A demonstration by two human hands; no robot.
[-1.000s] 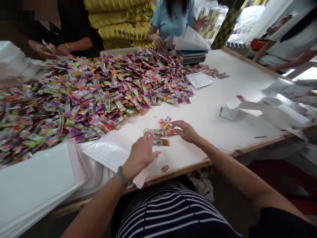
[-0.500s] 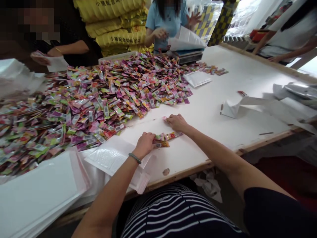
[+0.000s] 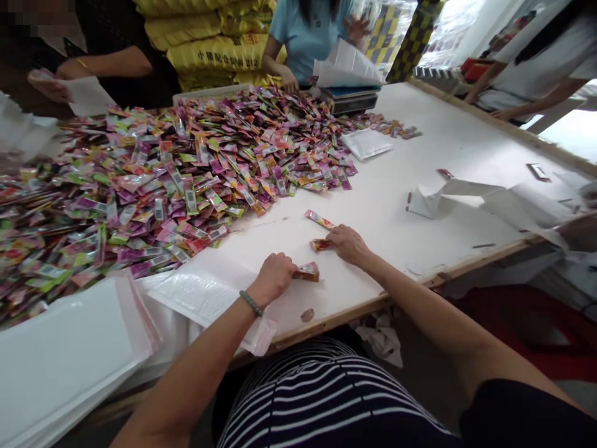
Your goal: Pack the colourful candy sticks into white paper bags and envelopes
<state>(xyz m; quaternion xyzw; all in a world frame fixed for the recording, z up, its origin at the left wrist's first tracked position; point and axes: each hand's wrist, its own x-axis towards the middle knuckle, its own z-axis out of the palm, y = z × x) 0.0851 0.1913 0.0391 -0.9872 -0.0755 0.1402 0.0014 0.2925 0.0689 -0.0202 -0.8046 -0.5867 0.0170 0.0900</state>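
Note:
My left hand (image 3: 274, 277) is closed round the end of a few small snack packets (image 3: 308, 272), which stick out to its right just above the table. To the right, my right hand (image 3: 349, 245) has its fingers curled on a red and yellow stick packet (image 3: 321, 244). Another long packet (image 3: 319, 219) lies beyond these fingers, its near end by the knuckles. Under my left wrist lies a white bubble mailer (image 3: 200, 287). The big heap of colourful snack packets (image 3: 224, 158) spreads beyond both hands.
A stack of white mailers (image 3: 69, 354) lies at front left. A filled mailer (image 3: 367, 144) and a scale (image 3: 354, 101) stand farther back. Torn white paper (image 3: 471, 190) lies on the right. Co-workers (image 3: 305, 37) stand round the wooden table edge (image 3: 336, 323).
My right hand has drawn back toward me and to the right. The packets by my left hand are now gathered in its grip. Across the table, a co-worker's hand has lowered to the heap.

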